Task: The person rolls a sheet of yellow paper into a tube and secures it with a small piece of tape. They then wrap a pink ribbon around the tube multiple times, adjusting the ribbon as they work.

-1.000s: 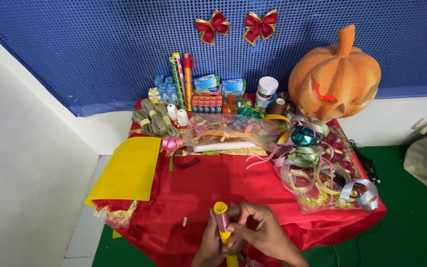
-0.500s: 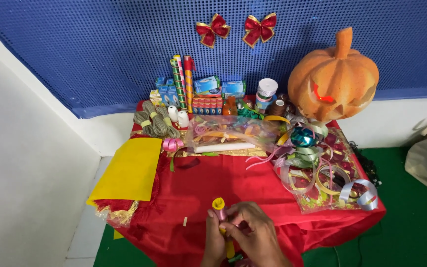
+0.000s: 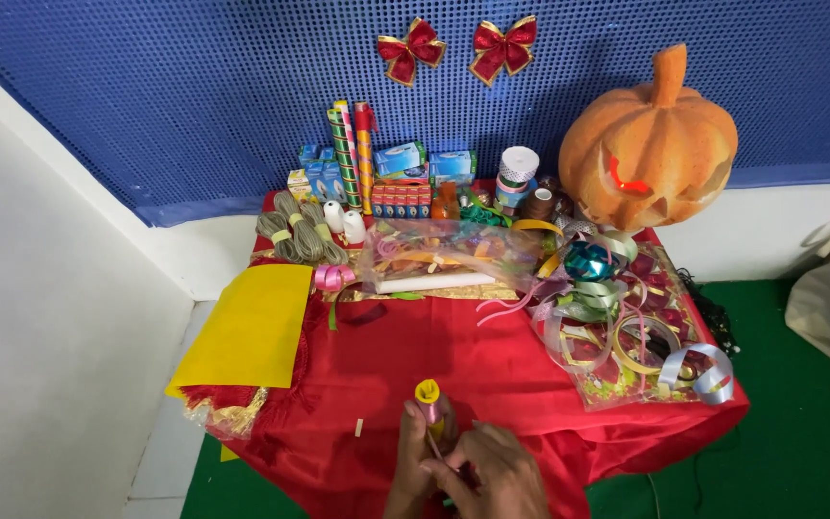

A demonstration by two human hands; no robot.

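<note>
Since a second ago, your hands have drawn closer together at the near edge of the worktop (image 3: pixel 492 356), and the small yellow-topped roll (image 3: pixel 427 402) now stands more upright between them. Your left hand (image 3: pixel 413 459) is clenched around the roll, which is wound in pink ribbon, just above the red cloth. Your right hand (image 3: pixel 497 473) pinches what looks like a thin strand beside it, though its fingertips are partly hidden, so the grip there is hard to confirm. To do this well, I'd judge you should keep the roll steady in the left hand and hold the strand taut and close to the roll, so it neither slackens nor slips. The yellow sheet (image 3: pixel 252 327) and the pile of curled ribbons (image 3: pixel 617 327) lie well apart from your hands.
</note>
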